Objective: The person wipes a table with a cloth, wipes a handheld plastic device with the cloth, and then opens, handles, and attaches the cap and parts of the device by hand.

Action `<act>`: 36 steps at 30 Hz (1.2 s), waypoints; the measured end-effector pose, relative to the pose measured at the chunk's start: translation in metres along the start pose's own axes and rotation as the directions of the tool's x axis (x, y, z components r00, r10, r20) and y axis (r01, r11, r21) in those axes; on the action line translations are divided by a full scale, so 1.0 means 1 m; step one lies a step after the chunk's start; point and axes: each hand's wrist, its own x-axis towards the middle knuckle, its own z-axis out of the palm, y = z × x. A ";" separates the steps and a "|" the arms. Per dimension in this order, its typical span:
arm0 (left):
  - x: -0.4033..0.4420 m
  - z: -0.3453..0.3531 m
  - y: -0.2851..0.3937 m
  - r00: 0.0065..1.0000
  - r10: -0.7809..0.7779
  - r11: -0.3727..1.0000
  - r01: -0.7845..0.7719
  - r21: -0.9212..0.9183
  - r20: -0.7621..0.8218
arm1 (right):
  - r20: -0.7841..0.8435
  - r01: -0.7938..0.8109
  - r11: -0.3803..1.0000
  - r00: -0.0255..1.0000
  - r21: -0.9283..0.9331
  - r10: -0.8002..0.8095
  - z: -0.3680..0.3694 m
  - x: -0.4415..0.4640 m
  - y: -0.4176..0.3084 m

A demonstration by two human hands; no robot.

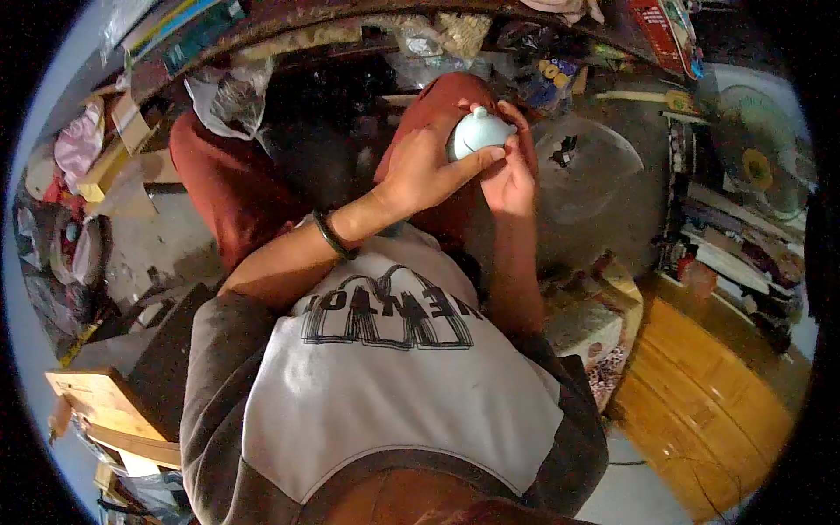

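Grey floor [608, 236] shows in patches through a crowded room, with piles of household goods pressing in around the rim of the round view. Across the top of the frame curves the dark edge of a bench [350, 16]. At the lower right stands a yellow-brown wooden unit [709, 394], and above it, at the far right, a round fan [757, 166]. A seated person's reddish trousers [210, 188] reach up into the upper middle.

Among the containers, a clear round plastic dish [612, 179] lies right of the knees, with a small dark piece [565, 150] in or under it; which one cannot be told. At the upper left, a translucent plastic bag [232, 101] holds something dark. A red openwork basket [658, 26] sits near the upper right corner.

The left hand [429, 171] and right hand [510, 162], both partly closed, grip a pale blue-green rounded object [481, 136] between them, above the knee at upper centre. Its knob points to the top of the frame and a small tip points right; its long axis runs roughly sideways, rising slightly rightward.
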 end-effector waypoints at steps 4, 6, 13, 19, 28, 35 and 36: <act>-0.006 -0.008 0.008 1.000 -0.006 0.996 0.004 0.092 0.019 | 0.068 -0.012 1.000 0.998 0.021 0.010 0.008 -0.003 -0.001; -0.009 -0.009 0.007 0.999 0.038 0.992 -0.035 0.125 -0.021 | 0.094 -0.005 1.000 0.996 -0.003 0.006 0.012 -0.003 -0.001; -0.014 -0.019 0.021 0.991 0.092 0.994 -0.086 0.068 -0.094 | 0.203 0.026 0.999 0.979 -0.030 -0.019 0.017 0.000 -0.003; -0.011 -0.023 0.023 0.997 0.059 0.997 -0.061 -0.038 -0.044 | 0.220 0.033 0.999 0.975 -0.033 -0.025 0.021 0.003 -0.006; -0.008 -0.031 0.013 0.996 0.022 0.953 0.006 -0.302 0.087 | 0.212 0.060 0.994 0.976 -0.089 -0.040 0.025 0.006 -0.006; -0.001 -0.035 -0.002 0.977 -0.024 0.890 0.117 -0.440 0.211 | 0.126 0.138 0.964 0.986 -0.226 -0.112 0.032 0.006 0.002; 0.001 -0.038 -0.004 0.969 -0.043 0.878 0.152 -0.454 0.242 | 0.114 0.141 0.959 0.987 -0.247 -0.116 0.029 0.005 0.006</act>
